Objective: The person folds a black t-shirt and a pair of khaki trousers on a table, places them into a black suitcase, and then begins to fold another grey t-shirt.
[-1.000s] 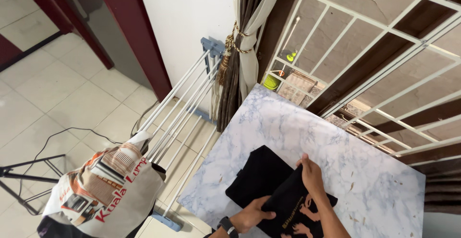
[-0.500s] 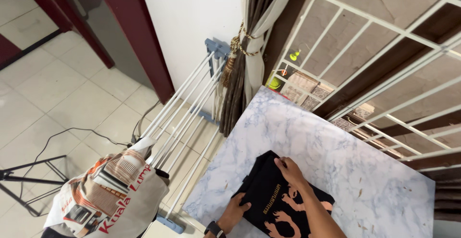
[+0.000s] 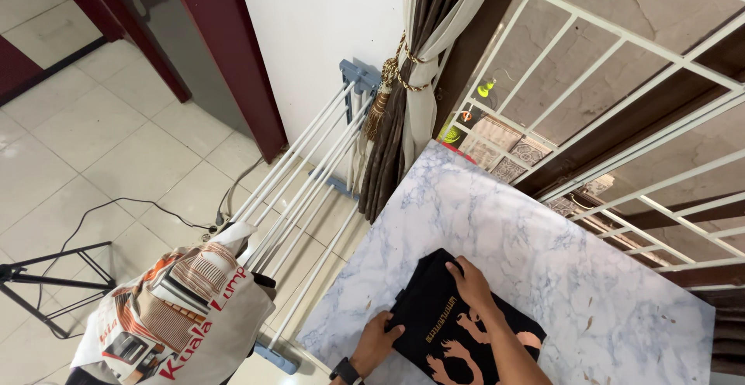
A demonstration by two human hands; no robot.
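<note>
Flat and open, the right hand (image 3: 470, 282) presses palm-down on the folded black cloth garment with orange printed figures (image 3: 454, 327), fingers together and pointing toward its far corner; nothing is pinched in it. The left hand (image 3: 375, 341) sits at the garment's near left edge, fingers curled against or perhaps just under the fabric there; from this angle I cannot tell whether it actually grips the edge or only steadies it. A dark watch (image 3: 345, 372) circles the left wrist.

The garment lies on the white marble-patterned tabletop with blue-grey veins (image 3: 559, 261), close to the near edge and the left corner, folded into a compact rectangle with the orange print facing up. Small brown specks dot the table's right part.

Left of the table stands a white metal clothes-drying rack with blue-grey plastic joints (image 3: 310, 175), its rails running down from the wall toward the floor. Over its lower end hangs a cream printed cloth with red lettering and building pictures (image 3: 174, 319). Behind the table's far corner, a brown and cream curtain tied with a gold tasselled cord (image 3: 411, 82) hangs beside a white metal window grille (image 3: 621, 90). A dark red wooden door frame (image 3: 225, 51) meets the white wall, and a thin black cable (image 3: 132, 206) trails over the pale tiled floor (image 3: 101, 144) toward a black metal stand (image 3: 46, 284) at the left edge.
</note>
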